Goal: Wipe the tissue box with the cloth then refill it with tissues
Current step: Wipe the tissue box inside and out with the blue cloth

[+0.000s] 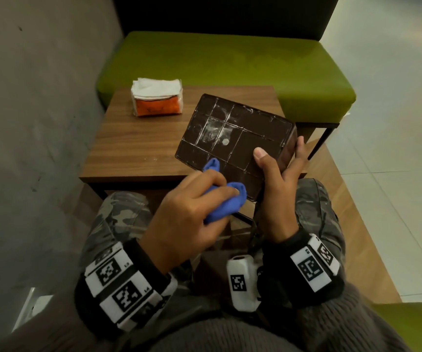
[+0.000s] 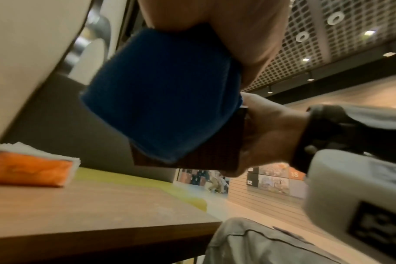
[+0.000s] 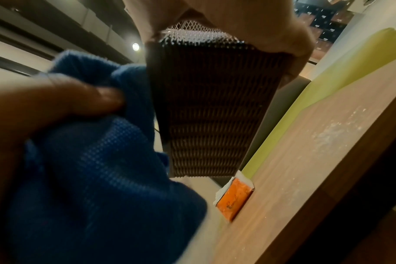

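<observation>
A dark brown tissue box (image 1: pixel 232 141) is held tilted above the table's near edge, its dusty gridded underside facing me. My right hand (image 1: pixel 278 179) grips its near right corner, thumb on the underside and fingers round the woven side (image 3: pixel 215 107). My left hand (image 1: pixel 192 207) clutches a bunched blue cloth (image 1: pixel 226 199) against the box's near left corner; the same cloth (image 2: pixel 161 92) fills the left wrist view. An opened orange pack of white tissues (image 1: pixel 156 100) lies at the table's far left.
The small wooden table (image 1: pixel 133 148) stands between my knees and a green bench (image 1: pixel 230 57). A grey wall runs along the left. White dust specks lie on the tabletop (image 3: pixel 328 135). Tiled floor is to the right.
</observation>
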